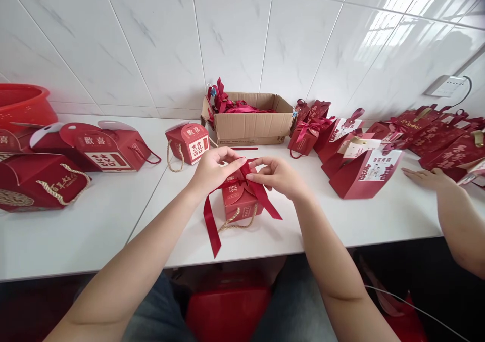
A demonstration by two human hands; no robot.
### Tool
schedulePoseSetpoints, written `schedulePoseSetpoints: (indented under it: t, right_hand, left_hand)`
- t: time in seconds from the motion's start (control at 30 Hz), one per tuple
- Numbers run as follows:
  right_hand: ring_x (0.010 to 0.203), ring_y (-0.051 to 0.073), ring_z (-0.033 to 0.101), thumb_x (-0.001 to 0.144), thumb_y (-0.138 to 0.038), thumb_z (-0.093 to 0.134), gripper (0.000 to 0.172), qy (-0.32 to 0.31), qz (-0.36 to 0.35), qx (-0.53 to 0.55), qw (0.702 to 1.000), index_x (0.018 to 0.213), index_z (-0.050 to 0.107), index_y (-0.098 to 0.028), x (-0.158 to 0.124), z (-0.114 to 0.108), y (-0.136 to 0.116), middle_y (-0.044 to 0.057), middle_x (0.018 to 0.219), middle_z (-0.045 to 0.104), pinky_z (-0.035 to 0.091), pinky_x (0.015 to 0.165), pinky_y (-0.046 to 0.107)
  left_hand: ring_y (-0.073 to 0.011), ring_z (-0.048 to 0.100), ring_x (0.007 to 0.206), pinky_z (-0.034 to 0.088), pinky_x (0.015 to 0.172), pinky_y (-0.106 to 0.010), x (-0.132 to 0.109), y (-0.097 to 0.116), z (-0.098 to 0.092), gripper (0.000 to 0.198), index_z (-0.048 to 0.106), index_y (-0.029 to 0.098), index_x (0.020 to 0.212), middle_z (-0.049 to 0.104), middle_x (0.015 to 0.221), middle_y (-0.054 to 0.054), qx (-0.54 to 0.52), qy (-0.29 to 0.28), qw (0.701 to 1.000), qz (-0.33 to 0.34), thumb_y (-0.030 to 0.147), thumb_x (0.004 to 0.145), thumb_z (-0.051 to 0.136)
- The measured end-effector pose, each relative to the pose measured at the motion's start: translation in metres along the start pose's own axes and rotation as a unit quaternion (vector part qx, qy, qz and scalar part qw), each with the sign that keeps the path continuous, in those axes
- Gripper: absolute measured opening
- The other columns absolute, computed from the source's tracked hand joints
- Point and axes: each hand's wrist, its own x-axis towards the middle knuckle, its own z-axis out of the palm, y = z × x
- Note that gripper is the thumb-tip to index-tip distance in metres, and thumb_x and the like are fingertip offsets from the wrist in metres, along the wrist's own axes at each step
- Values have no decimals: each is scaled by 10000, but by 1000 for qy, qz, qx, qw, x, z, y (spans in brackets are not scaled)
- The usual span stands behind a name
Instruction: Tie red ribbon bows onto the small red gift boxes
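Observation:
A small red gift box with a gold rope handle stands on the white table in front of me. A dark red ribbon is looped over its top, its tails hanging down both sides. My left hand pinches the ribbon above the box on the left. My right hand pinches it on the right; the fingertips of both nearly meet over the box top.
A cardboard carton full of red ribbons stands against the tiled wall. Red gift boxes lie at left, another by the carton, a pile at right. Another person's hand rests flat at right. Red basin far left.

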Motion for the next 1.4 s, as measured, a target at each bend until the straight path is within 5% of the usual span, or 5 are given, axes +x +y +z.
schedulePoseSetpoints:
  t: [0.43, 0.67, 0.93, 1.13, 1.4]
  right_hand:
    - [672, 119, 531, 679, -332, 782, 160, 98, -104, -34, 989, 768, 777, -199, 11, 15, 20, 33, 809, 692, 421, 604, 275]
    - [687, 136, 628, 695, -338, 791, 167, 24, -99, 55, 993, 777, 778, -193, 7, 12, 21, 33, 808, 743, 502, 623, 271]
    - [619, 103, 608, 648, -314, 832, 195, -67, -39, 106, 991, 740, 747, -164, 5, 2, 17, 14, 723, 710, 503, 563, 227]
    - [368, 4, 304, 765, -324, 740, 193, -74, -19, 43, 996, 826, 731, -141, 1, -1, 14, -62, 526, 542, 184, 322, 174]
    - [321, 9, 322, 839, -302, 664, 167, -104, -25, 64, 992, 861, 680, -137, -3, 1, 11, -93, 447, 493, 233, 349, 171]
  left_hand:
    - [-167, 619, 784, 479, 757, -300, -3, -4, -4, 227, 676, 164, 819, 699, 827, -47, 18, 4, 999, 45, 390, 797, 677]
    - [-161, 562, 744, 464, 686, -295, -6, -9, -28, 257, 658, 188, 784, 647, 796, -13, 140, -178, 974, 15, 424, 715, 733]
    - [-170, 573, 728, 458, 660, -294, -11, -8, -22, 203, 647, 192, 703, 649, 742, -11, 168, -173, 970, -13, 390, 716, 692]
    - [-155, 561, 679, 449, 614, -273, -12, -9, -18, 182, 630, 189, 673, 624, 705, -4, 160, -169, 973, -7, 361, 708, 678]
    - [-152, 556, 671, 455, 615, -280, -11, -11, -17, 193, 610, 187, 675, 607, 711, -3, 152, -171, 973, 0, 364, 720, 674]
